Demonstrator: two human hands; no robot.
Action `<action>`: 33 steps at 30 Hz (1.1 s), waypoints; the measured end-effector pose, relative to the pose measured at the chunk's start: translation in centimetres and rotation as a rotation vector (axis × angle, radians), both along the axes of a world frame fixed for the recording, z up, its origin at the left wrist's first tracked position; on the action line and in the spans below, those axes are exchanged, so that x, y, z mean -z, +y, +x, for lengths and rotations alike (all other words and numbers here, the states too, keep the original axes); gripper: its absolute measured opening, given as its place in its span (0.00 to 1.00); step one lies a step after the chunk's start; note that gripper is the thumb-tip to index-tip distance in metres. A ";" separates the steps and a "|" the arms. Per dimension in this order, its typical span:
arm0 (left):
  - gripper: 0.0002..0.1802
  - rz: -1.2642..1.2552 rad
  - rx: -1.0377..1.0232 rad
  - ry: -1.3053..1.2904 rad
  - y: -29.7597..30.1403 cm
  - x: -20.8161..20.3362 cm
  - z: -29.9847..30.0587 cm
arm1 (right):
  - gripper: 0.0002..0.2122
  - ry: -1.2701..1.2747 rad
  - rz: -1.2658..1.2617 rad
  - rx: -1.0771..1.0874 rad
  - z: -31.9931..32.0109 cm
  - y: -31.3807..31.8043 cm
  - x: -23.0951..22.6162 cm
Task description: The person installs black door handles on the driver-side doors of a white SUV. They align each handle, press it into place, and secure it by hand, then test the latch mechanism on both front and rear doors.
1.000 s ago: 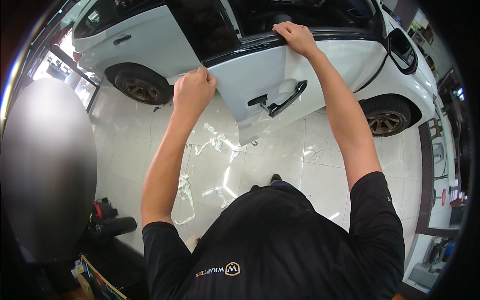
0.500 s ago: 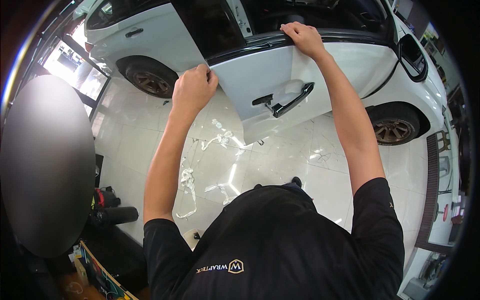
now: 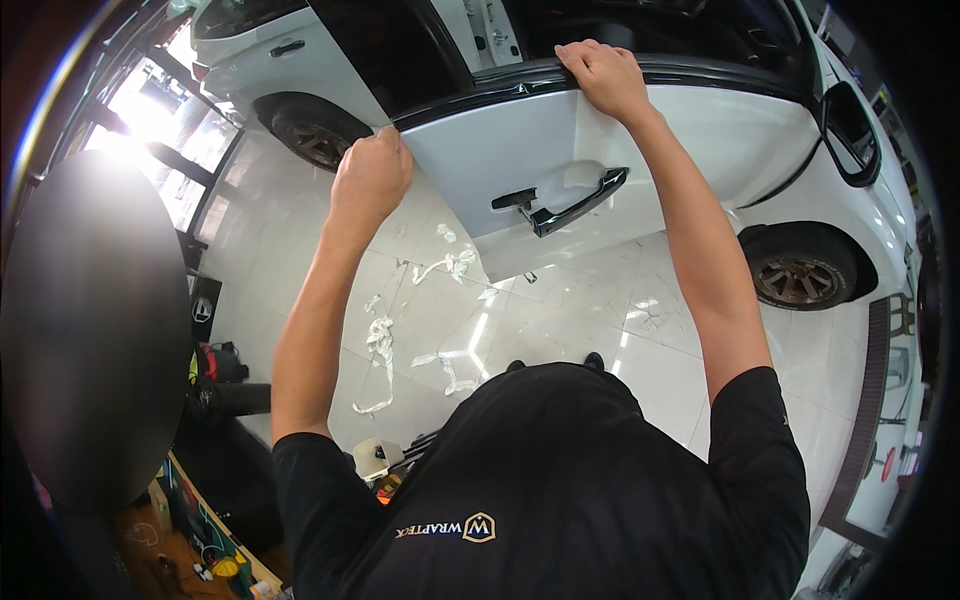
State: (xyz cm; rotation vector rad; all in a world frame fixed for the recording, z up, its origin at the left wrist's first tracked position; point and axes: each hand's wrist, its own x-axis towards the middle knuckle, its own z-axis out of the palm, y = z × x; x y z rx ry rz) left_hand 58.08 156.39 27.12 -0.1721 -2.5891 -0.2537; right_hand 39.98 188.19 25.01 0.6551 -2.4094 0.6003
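Note:
A white car door (image 3: 520,130) stands swung outward in front of me, with a duller grey-white section toward its rear edge. My right hand (image 3: 608,80) lies on the black-trimmed top edge, its fingers curled over the sill. At the door's upper rear corner, my left hand (image 3: 371,172) is closed in a fist; whatever its fingers hold is hidden. Below and between the hands, the black door handle (image 3: 580,203) stands out from the panel, with a separate black piece (image 3: 514,199) beside it.
Crumpled white strips (image 3: 379,345) litter the glossy tiled floor (image 3: 560,310). The car's rear wheel (image 3: 312,135) and front wheel (image 3: 798,275) flank the door, and a side mirror (image 3: 850,135) juts out at right. At lower left are a beige container (image 3: 377,457) and a wooden-edged workbench (image 3: 215,520).
The door has swung a little further outward, widening the gap at its rear edge. My left hand has shifted left with that edge; my right hand keeps its place on the sill.

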 end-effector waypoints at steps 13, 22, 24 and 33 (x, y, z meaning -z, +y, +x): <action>0.12 0.028 -0.108 -0.055 1.8 -0.6 0.8 | 0.24 0.072 0.004 -0.049 -0.2 0.4 0.2; 0.10 -0.076 -0.135 -0.019 1.6 -0.3 0.5 | 0.23 0.090 -0.007 -0.054 0.0 0.3 0.2; 0.10 0.000 -0.129 -0.045 1.8 -0.8 0.8 | 0.22 0.109 -0.007 -0.066 -0.1 0.6 0.3; 0.11 0.092 -0.100 -0.005 1.6 -0.7 1.2 | 0.22 0.161 -0.019 -0.114 -0.1 0.9 0.3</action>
